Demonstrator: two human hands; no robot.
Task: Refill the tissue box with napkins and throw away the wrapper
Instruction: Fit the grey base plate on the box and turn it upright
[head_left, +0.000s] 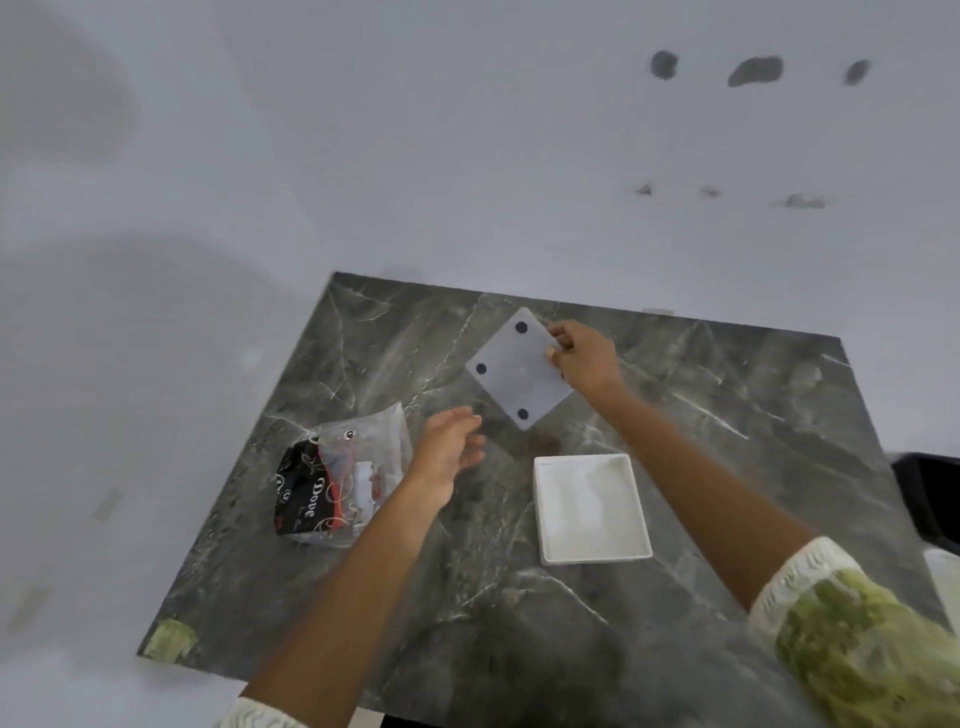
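One napkin pack (332, 488), wrapper already torn open, lies near the table's (727, 467) left edge, within easy reach. Left hand (447, 457) hovers just beside it, fingers loosely spread, empty. One flat base panel (514, 369) with three dark feet showing, a fourth likely hidden, is pinched by the right hand (582, 358) toward the far edge, probably to free the box. One white tissue box shell (589, 506) sits open-side up mid-table, ready for filling.

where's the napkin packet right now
In the head view the napkin packet lies on the marble table, left of the white box, beside the open left hand.
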